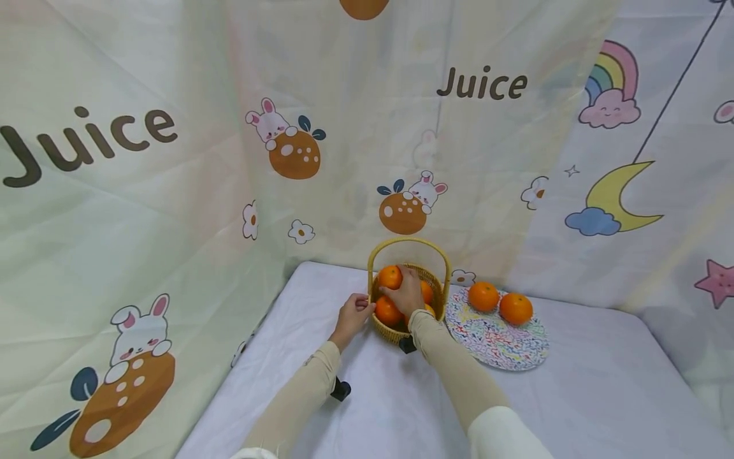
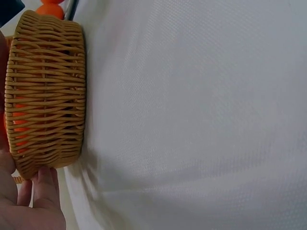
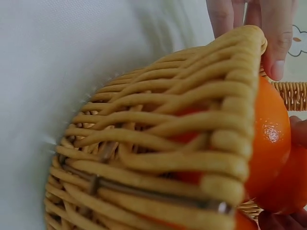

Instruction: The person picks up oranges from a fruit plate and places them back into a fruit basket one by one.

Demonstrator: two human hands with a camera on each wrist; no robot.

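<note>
A wicker basket (image 1: 391,334) stands upright near the far edge of the white-covered tabletop (image 1: 395,408), its tall handle (image 1: 408,240) rising toward the printed backdrop (image 1: 344,127). The right hand (image 1: 410,294) reaches over the rim, fingers and thumb clamped on an orange (image 1: 390,278) at the basket's far left, above other oranges (image 1: 388,311). The left hand (image 1: 352,319) pinches the basket's left rim from outside. Just right of the basket lies a speckled plate (image 1: 501,352); whether they touch cannot be told. Two more oranges (image 1: 483,297) sit side by side toward the plate's far rim. Open room for moving spreads across the near side and beyond the plate's right edge; the far edge leaves only a narrow strip.
</note>
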